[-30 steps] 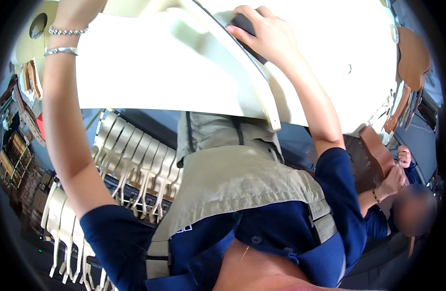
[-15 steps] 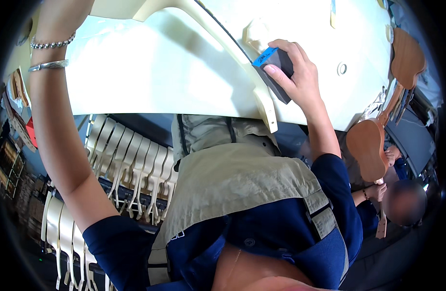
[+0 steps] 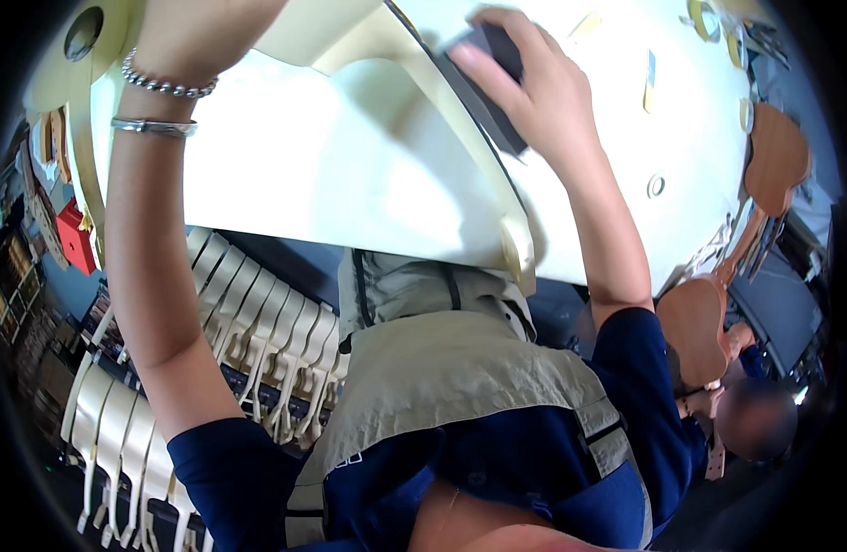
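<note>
A cream-coloured instrument, shaped like a small guitar, lies across the bench; its body [image 3: 317, 29] is cut off by the upper edge. Its neck [image 3: 439, 112] runs toward me, and the headstock [image 3: 518, 250] reaches the bench's near edge. My right hand [image 3: 557, 97] grips a dark grey sanding block [image 3: 490, 103], thumb on the near side and fingers over the far side. The block lies along the dark edge of the neck. My left hand [image 3: 212, 28], with beaded and metal bracelets on its wrist, is at the instrument's body; its fingers are out of frame.
On the white bench [image 3: 267, 175] lie a small ring [image 3: 656, 186] and a thin strip [image 3: 650, 83]. Tape rolls [image 3: 704, 20] sit at the far right. Several cream instruments [image 3: 262, 304] hang racked below left. Another person at the right holds a brown instrument [image 3: 692, 331].
My right hand has slid the sanding block away from me along the neck, toward the body. My left hand appears farther right, and the whole view has shifted a little.
</note>
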A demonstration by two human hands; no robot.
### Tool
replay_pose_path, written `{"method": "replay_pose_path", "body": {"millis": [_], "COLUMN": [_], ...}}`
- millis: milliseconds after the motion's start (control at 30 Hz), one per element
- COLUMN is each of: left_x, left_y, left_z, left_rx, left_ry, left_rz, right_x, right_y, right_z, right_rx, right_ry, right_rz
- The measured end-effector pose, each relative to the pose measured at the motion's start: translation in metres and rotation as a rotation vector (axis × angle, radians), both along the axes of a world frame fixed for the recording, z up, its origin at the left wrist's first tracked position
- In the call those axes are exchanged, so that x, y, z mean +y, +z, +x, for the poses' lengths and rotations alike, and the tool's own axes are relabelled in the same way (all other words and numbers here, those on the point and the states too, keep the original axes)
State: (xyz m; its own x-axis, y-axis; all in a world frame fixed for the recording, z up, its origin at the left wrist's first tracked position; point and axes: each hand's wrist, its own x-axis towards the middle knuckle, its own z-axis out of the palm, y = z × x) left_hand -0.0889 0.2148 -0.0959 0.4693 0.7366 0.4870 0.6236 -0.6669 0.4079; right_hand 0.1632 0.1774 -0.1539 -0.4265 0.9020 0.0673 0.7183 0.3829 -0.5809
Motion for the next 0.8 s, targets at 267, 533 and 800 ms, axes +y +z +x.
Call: {"method": "replay_pose_path", "body": {"millis": [267,533,800], "left_x": [0.001,0.000,0.003], "left_y": [-0.005,0.002,-0.001], "left_z": [-0.004,-0.006,-0.007], "left_rx": [-0.028,0.002,0.111], "left_ry": [0.016,-0.013,0.040], "left_rz": [0.032,0.039,0.117], "right_x": [0.022,0.024,0.028], "right_y": [0.010,0.017,0.032], "right_z": [-0.030,-0.039,-0.043], "right_rx": [0.050,0.028,-0.034], "right_ry": [-0.023,-0.047,-0.067], "right_rz": [-0.041,-0.041,-0.165]}}
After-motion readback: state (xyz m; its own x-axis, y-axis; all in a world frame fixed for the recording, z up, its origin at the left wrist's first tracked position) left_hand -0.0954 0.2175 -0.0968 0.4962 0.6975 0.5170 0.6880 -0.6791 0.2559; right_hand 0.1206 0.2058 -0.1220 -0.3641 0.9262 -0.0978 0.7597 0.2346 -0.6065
